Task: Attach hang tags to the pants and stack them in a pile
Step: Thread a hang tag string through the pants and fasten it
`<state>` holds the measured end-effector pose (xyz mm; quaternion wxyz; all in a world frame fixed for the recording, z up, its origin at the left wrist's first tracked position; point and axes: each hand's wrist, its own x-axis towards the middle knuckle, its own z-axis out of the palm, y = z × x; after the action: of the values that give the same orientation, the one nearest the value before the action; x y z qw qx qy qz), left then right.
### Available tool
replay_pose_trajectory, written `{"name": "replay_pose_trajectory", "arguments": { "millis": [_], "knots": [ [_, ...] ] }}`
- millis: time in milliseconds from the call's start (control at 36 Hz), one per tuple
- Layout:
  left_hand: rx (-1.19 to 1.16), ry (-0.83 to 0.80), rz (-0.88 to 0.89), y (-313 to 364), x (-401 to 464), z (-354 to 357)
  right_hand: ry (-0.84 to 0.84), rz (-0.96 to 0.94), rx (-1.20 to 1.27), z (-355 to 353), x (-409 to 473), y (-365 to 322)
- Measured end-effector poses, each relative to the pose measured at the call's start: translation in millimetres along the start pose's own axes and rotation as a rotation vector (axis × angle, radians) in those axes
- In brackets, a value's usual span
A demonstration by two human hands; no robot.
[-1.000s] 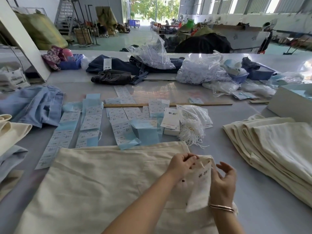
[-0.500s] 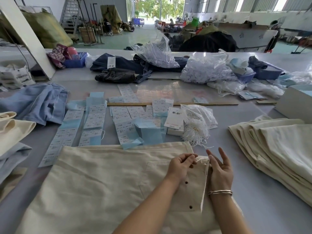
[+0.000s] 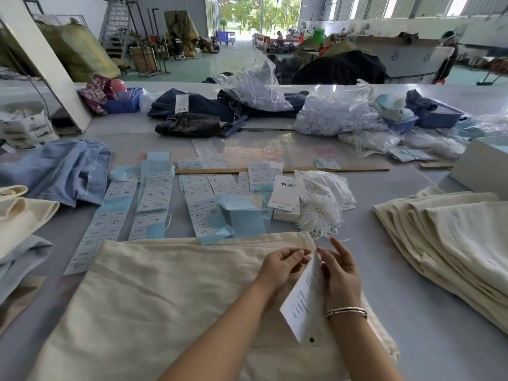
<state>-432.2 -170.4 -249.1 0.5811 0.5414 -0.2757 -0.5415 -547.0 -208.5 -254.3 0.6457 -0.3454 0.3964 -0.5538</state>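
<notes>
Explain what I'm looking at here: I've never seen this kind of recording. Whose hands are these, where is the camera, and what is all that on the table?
No machine: a person works bare-handed, filmed by a wide-angle camera on their head that looks down at the grey table. Cream pants lie spread in front. The left hand and right hand meet at the waistband corner, handling a white hang tag; which fingers pinch it is unclear. Beyond lie rows of printed labels, a bag of white strings and a wooden ruler. On the right sits a stack of folded cream pants.
</notes>
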Motion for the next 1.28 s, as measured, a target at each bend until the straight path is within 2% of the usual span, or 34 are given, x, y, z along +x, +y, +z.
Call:
{"name": "replay_pose_trajectory", "arguments": {
  "millis": [111,278,389,556,611,861,1278],
  "knots": [
    [0.088,-0.001,0.036,1,3,5,-0.017,0.043,0.049,-4,0,1],
    [0.017,-0.023,0.045,12,8,12,-0.020,0.023,0.056,-3,2,4],
    [0.084,-0.048,0.084,21,16,3,-0.026,0.012,0.044,-2,1,3],
    [0.222,-0.180,0.073,39,19,-7,-0.128,-0.057,-0.237,5,-6,3],
    [0.257,-0.196,0.069,40,19,-9,-0.135,-0.066,-0.262,6,-8,3],
    [0.289,-0.072,0.100,8,17,-4,-0.002,0.063,0.116,0,1,2],
    [0.334,-0.033,0.206,-11,11,-9,-0.039,0.013,-0.101,0,4,8]
  ]
}}
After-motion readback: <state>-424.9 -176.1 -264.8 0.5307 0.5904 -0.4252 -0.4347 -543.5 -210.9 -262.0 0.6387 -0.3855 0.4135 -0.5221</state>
